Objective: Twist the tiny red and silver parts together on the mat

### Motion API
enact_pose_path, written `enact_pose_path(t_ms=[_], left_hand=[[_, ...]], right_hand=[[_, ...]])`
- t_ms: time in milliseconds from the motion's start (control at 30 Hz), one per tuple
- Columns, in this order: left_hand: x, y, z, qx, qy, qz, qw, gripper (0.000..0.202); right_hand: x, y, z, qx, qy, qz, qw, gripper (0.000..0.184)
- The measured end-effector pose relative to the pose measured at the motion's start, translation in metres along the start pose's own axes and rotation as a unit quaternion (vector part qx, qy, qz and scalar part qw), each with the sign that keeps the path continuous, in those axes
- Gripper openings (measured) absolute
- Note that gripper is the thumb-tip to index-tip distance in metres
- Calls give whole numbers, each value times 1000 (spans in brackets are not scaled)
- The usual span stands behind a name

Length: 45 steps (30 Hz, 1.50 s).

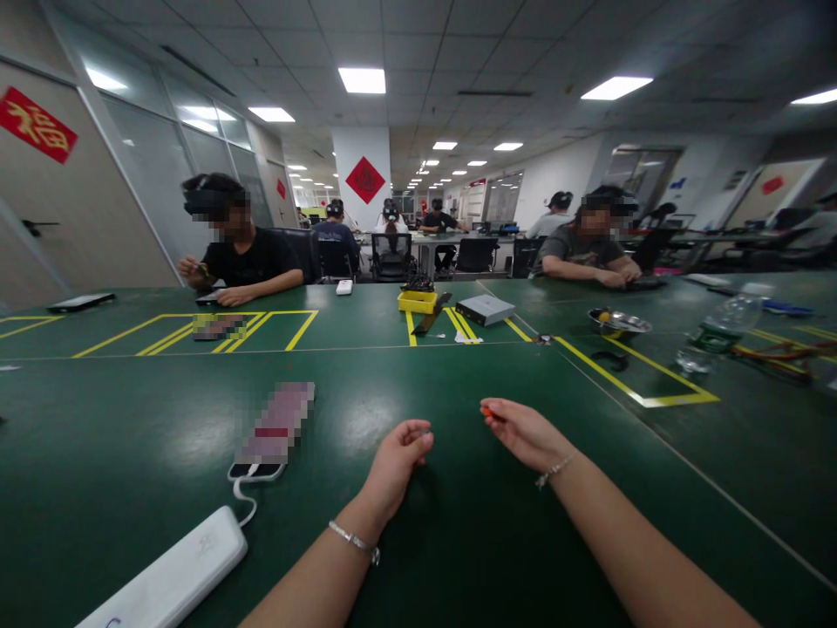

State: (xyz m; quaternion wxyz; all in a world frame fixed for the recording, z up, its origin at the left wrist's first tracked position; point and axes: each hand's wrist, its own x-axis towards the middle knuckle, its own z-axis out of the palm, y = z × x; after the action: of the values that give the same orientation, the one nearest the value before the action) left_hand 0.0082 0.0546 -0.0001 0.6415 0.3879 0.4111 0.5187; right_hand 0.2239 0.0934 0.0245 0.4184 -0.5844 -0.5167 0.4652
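Note:
Above the green table point(366, 384), my left hand point(398, 458) is closed in a pinch, thumb against fingertips. A tiny pale glint shows between them, too small to name. Across a short gap, my right hand point(523, 432) pinches a small orange piece point(487, 412) at its fingertips; most of it is hidden by the fingers. The two hands are apart. Left of my left hand lies a phone point(278, 427), its screen blurred out. A white cable point(243, 497) joins it to a white power bank point(176, 571).
Farther off are a yellow box point(417, 302) with dark items, a grey box point(485, 309), a metal bowl point(618, 324) and a plastic bottle point(723, 327). Yellow tape point(680, 401) marks rectangles on the table. Two people point(241, 249) sit opposite, left and right.

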Motion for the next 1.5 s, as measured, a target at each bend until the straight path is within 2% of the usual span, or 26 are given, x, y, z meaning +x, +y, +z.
enact_pose_path(t_ms=[67,133,267,367,467,600,800,1000,1167,1267,1367,1500], left_hand=[[0,0,2,36,12,33,999,26],[-1,0,4,86,36,67,993,25],[-3,3,6,215,68,125,966,21],[-8,5,6,288,56,180,939,19],[-12,6,7,320,31,222,920,19],[-13,5,8,339,24,250,906,21],[-10,3,6,365,90,269,887,16],[-17,7,10,413,73,308,854,14],[-20,7,12,437,90,317,837,8],[-21,7,12,419,98,320,844,3],[-23,7,13,408,105,324,847,3],[-26,7,13,411,107,327,845,8]], right_hand=[[-8,-5,19,173,-75,37,981,15],[-16,-8,31,300,-131,77,942,19],[-25,-9,41,335,-195,103,916,17],[-29,-9,44,341,-222,105,907,14],[-30,-8,45,352,-230,110,901,14],[-30,-6,47,355,-226,110,901,19],[-33,-7,51,325,-214,115,914,24],[-46,-14,69,320,-151,95,931,26],[-57,-14,88,309,-99,54,944,27],[-59,-12,92,263,-80,6,961,25],[-59,-11,89,149,-58,-92,983,24],[-62,-11,83,4,-34,-193,981,27]])
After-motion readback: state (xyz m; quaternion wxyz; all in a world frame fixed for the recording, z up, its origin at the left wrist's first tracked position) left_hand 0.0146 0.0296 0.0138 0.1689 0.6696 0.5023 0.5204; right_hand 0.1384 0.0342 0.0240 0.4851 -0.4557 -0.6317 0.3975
